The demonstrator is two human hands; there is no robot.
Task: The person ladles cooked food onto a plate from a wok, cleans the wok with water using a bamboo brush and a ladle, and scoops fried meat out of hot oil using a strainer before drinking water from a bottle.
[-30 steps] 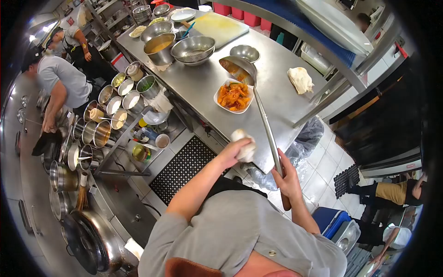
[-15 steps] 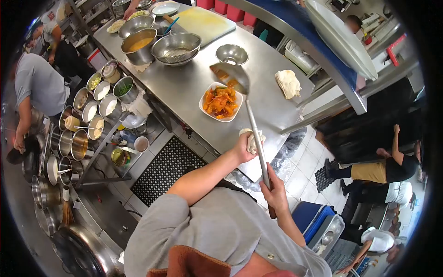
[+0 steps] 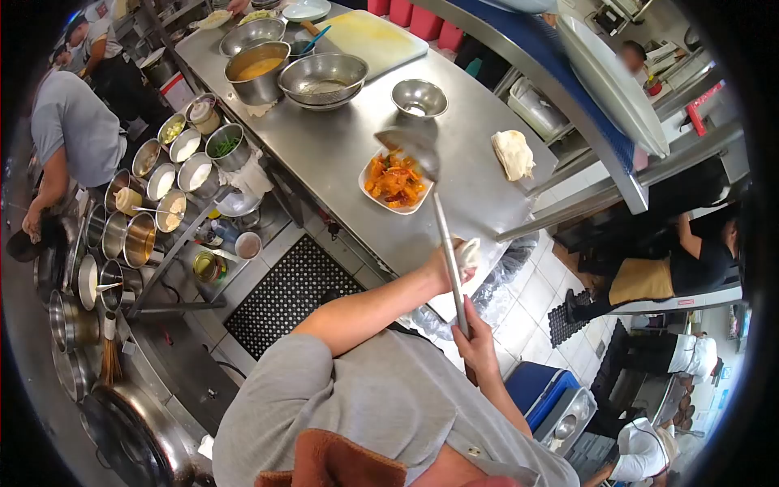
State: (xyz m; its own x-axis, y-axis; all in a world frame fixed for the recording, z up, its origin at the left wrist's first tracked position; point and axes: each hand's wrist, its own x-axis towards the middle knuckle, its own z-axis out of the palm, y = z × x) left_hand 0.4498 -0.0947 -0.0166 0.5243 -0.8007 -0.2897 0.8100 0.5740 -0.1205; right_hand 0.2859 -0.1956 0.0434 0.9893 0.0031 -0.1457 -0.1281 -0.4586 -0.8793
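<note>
My right hand (image 3: 479, 345) is closed around the lower handle of a long steel ladle (image 3: 444, 235). The ladle's bowl hangs tilted over the far side of a white square dish (image 3: 399, 211), hiding part of its rim. Orange, sauce-coated pieces of food (image 3: 391, 180) are heaped in the dish. Nearer to me, my left hand (image 3: 441, 268) grips a folded white cloth (image 3: 468, 253) by the table edge, and the ladle handle crosses in front of it in this view.
On the steel table (image 3: 341, 166) stand a small steel bowl (image 3: 419, 99), a colander (image 3: 323, 77), a pot of orange liquid (image 3: 258, 69) and a cutting board (image 3: 365, 40). A folded cloth (image 3: 513, 154) lies at right. Left are several ingredient containers (image 3: 197, 172) and a co-worker (image 3: 81, 130).
The ladle's bowl has come down closer over the dish and covers more of its far right side. My left hand has shifted right with the cloth. The whole view has moved slightly.
</note>
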